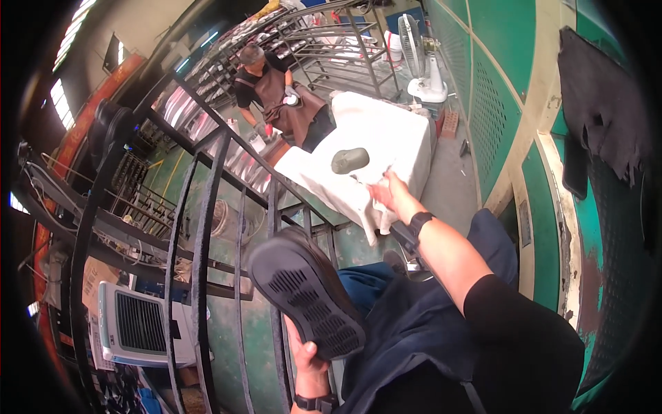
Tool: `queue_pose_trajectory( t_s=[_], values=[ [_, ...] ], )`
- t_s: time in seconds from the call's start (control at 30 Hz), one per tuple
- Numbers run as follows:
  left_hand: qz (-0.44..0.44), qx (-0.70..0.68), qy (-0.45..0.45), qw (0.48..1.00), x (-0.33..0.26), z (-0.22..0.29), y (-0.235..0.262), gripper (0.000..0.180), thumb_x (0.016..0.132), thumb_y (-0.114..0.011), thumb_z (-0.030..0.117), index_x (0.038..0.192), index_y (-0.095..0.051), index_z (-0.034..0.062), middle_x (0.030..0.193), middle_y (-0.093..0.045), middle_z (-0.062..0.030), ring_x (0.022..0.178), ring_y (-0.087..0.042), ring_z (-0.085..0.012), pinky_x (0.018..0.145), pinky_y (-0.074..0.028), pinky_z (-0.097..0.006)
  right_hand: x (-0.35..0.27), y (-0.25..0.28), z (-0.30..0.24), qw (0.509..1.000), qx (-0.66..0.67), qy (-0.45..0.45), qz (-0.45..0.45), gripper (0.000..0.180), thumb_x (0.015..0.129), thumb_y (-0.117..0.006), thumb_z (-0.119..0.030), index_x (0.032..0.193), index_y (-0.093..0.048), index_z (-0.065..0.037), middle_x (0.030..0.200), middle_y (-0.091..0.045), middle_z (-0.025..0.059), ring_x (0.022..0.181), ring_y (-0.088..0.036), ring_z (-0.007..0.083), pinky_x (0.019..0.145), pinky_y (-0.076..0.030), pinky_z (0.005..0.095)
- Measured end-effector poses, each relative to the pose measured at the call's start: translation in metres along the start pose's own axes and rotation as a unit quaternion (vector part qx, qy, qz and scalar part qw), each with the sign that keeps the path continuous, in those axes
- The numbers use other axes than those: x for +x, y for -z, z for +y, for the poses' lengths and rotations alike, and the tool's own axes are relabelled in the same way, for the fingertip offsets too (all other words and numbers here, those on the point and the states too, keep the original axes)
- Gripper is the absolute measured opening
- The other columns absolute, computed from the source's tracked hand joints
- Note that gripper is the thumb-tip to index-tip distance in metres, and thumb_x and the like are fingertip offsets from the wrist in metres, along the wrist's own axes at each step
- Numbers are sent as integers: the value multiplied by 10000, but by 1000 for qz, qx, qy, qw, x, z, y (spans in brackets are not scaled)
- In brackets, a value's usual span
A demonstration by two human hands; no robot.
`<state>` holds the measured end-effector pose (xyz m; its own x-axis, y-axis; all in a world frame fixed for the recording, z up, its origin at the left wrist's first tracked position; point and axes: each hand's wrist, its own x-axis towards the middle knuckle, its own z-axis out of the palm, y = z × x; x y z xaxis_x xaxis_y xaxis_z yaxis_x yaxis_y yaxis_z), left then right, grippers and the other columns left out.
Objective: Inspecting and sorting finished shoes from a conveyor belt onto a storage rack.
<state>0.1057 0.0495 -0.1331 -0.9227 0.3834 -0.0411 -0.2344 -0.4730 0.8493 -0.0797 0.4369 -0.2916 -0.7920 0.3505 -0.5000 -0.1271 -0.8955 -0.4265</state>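
Observation:
My left hand (307,348) grips a dark shoe (303,293) near one end, with its thumb against the edge of the sole. The slotted black sole faces me, so most of the upper is hidden. My right hand (392,194) is stretched out over the white cloth (394,131) of a covered table, its fingers apart and nothing seen in them. Just beyond those fingers an olive-grey, shoe-shaped piece (350,160) lies on the cloth. Whether the fingertips touch the cloth I cannot tell.
Black metal rack bars (202,262) rise close on my left. A co-worker in a brown apron (296,114) is beyond the table. A white fan (427,86) stands behind it; green machine panels (500,90) line the right. An air cooler (141,324) is at lower left.

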Motion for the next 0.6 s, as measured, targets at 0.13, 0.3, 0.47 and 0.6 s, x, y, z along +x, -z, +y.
queue_pose_trajectory(
  t_s=[0.13, 0.3, 0.47, 0.6],
  values=[
    [20, 53, -46, 997, -12, 9, 8, 1073, 637, -822, 310, 1533, -282, 72, 1396, -478, -152, 1281, -509, -327, 1084, -441, -450, -29, 45, 73, 967, -210, -118, -82, 494, 1020, -536, -309, 1406, -432, -18, 1230, -606, 220, 927, -718, 353, 752, -620, 427],
    [-51, 219, -164, 960, 8, 3, 38, 1253, 664, -850, 175, 1622, -42, 131, 1564, -329, -166, 1435, -362, -364, 1176, -316, -483, -168, 9, 53, 846, -366, -238, -305, 571, 1042, -485, -457, 1427, -475, -36, 1296, -615, 232, 981, -714, 346, 781, -609, 412],
    [-216, 716, -268, 608, 59, 31, 23, 977, 699, -889, 277, 1518, -392, 88, 1606, -156, -321, 1484, -236, -468, 1179, -268, -552, -227, -17, 40, 856, -180, -301, -379, 671, 1058, -431, -493, 1555, -311, -58, 1469, -521, 92, 1282, -567, 221, 1052, -491, 396],
    [-146, 566, -196, 787, 47, -23, -16, 834, 689, -918, 295, 1355, -458, 93, 1617, 45, -348, 1508, -61, -525, 1189, -193, -575, -232, -31, 62, 878, -261, -126, -380, 812, 988, -658, -261, 1606, -171, -61, 1559, -393, 97, 1367, -451, 208, 1130, -384, 335]
  ],
)
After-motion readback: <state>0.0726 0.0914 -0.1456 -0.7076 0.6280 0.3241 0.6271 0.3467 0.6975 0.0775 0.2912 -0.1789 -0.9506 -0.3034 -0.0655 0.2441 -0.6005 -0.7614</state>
